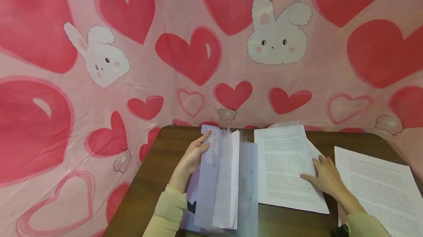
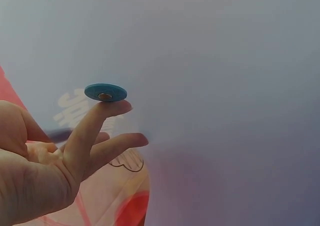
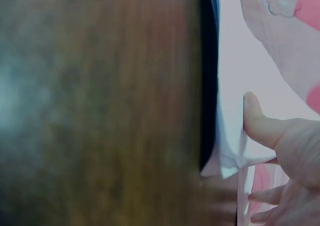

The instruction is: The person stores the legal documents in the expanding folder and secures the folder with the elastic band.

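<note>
Hands sit low in the head view, either side of an open clear-pocket folder. The left hand, just left of centre, has straight fingers propping the folder's lilac cover upright, pages fanned beside it; its wrist view shows fingertips flat against the pale plastic, under a small blue disc. The right hand, lower right, lies on a printed sheet with fingers spread; its wrist view shows the thumb pressing a lifted paper edge, the other fingers loosely bent beneath. Doing this well likely means keeping the cover steady with the left so the pockets stay open, while the right lifts only 1 sheet cleanly, without creasing it. Another printed sheet lies at the far right on the brown surface; heart-and-bunny cloth fills the upper frame.
</note>
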A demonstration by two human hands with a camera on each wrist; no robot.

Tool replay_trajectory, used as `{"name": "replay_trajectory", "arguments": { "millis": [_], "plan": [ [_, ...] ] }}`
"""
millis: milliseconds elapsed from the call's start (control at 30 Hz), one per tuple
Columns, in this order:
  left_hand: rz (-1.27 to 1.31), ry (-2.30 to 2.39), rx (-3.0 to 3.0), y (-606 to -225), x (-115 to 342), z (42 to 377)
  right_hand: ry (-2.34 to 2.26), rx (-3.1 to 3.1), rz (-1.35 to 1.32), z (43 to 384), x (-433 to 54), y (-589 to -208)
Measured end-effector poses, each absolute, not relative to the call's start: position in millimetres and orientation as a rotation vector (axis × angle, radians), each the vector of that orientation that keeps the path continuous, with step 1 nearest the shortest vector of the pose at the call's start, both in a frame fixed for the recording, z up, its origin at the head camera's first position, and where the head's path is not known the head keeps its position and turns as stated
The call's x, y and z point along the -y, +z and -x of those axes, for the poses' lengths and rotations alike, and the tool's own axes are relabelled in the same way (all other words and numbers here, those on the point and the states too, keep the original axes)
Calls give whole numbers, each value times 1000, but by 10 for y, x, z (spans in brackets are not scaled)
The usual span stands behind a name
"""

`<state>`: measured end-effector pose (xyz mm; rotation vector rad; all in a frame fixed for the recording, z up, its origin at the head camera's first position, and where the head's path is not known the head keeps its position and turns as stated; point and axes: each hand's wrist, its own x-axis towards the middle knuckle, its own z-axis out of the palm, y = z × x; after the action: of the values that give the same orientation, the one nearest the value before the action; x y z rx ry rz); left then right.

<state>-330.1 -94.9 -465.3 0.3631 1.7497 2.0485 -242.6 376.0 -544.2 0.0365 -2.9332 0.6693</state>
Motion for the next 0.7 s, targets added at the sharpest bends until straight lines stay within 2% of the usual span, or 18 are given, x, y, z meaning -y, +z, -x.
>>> {"name": "replay_trajectory", "arguments": {
  "millis": [167,400,700],
  "plan": [
    [-364,2043,-1746,-4661,953,3317,724,2956,-44,2468,-3833,-5447],
    [-347,2060,-1759,-4660,961,3318,560,2943,-79,2510,-3814,-5404],
    [-342,2063,-1764,-4671,981,3305,593,2935,78,2533,-3910,-5380]
  ]
}}
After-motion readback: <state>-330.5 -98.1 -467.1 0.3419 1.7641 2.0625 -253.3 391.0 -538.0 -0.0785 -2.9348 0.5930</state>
